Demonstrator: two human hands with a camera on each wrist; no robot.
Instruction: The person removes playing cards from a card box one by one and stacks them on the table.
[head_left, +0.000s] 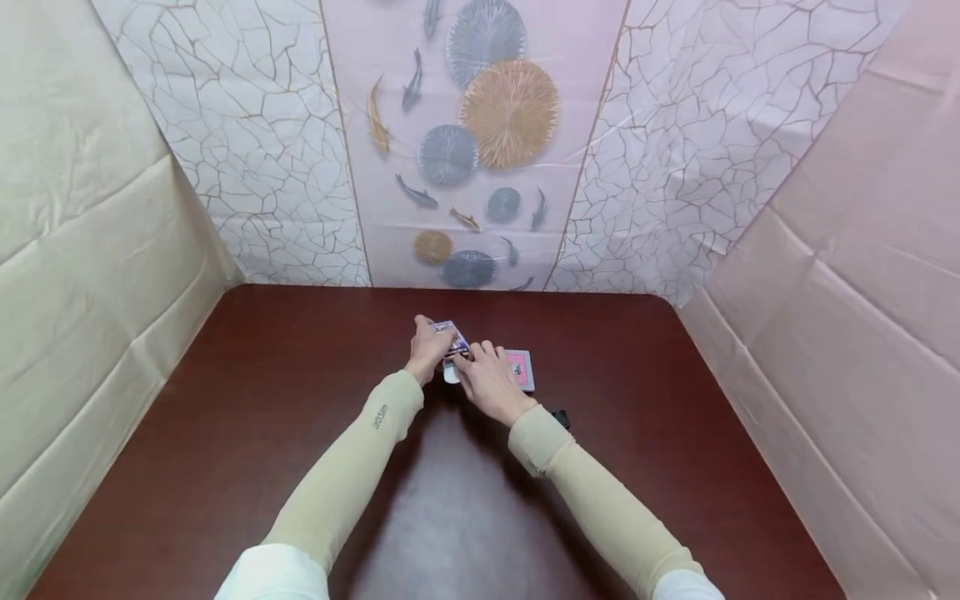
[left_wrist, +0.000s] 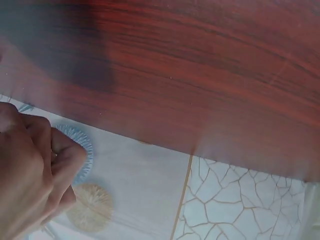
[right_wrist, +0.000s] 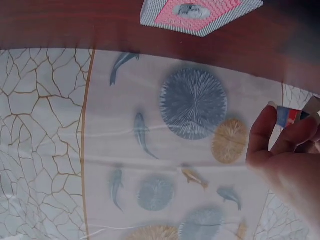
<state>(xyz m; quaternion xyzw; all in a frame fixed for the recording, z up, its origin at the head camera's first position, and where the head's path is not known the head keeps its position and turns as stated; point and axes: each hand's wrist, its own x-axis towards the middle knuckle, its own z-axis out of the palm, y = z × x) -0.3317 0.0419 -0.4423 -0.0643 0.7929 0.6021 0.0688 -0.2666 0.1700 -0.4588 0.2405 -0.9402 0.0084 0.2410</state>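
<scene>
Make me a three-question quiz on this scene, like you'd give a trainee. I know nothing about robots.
1. True or false: the pink box lies on the table.
2. In the head view, where does the black item show relative to the right hand? A: left; B: right; C: directly above.
3. Fill in: in the head view, the ___ hand lies between the blue-and-white item and the pink box.

Key: 1 true; 2 B; 3 right (the left hand holds that item).
</scene>
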